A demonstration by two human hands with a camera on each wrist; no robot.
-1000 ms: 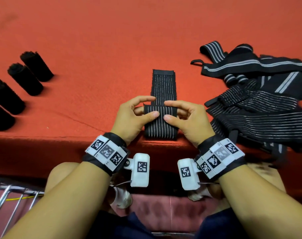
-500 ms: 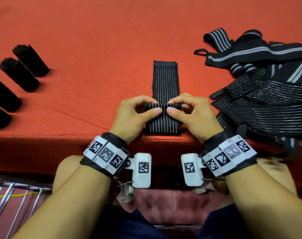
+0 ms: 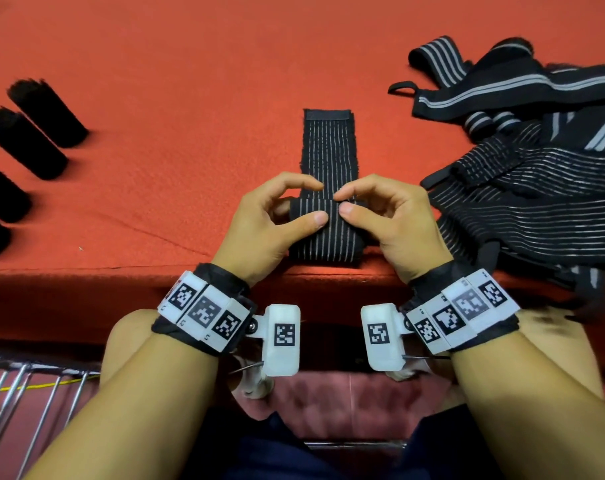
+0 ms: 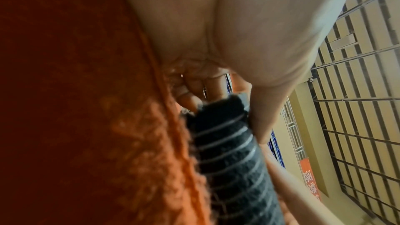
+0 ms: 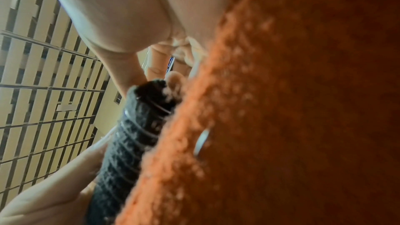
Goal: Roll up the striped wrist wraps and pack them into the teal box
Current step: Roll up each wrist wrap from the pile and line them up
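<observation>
A black wrist wrap with thin white stripes (image 3: pixel 330 150) lies flat on the red cloth, running away from the near edge. A fold or small roll sits across its middle. My left hand (image 3: pixel 287 209) pinches that roll from the left, thumb in front, fingers curled over the top. My right hand (image 3: pixel 370 209) pinches it from the right the same way. Both wrist views show the striped roll (image 4: pixel 227 151) (image 5: pixel 129 134) held between thumb and fingers against the cloth. No teal box is in view.
Several finished black rolls (image 3: pixel 46 112) lie in a row at the far left. A tangled pile of loose striped wraps (image 3: pixel 536 174) covers the right side. The red table's near edge (image 3: pixel 121 271) runs just under my wrists. A metal rack (image 3: pixel 27 393) sits below left.
The fold has tightened into a narrower roll. My fingers have come up over its top and my thumbs have closed in toward the middle.
</observation>
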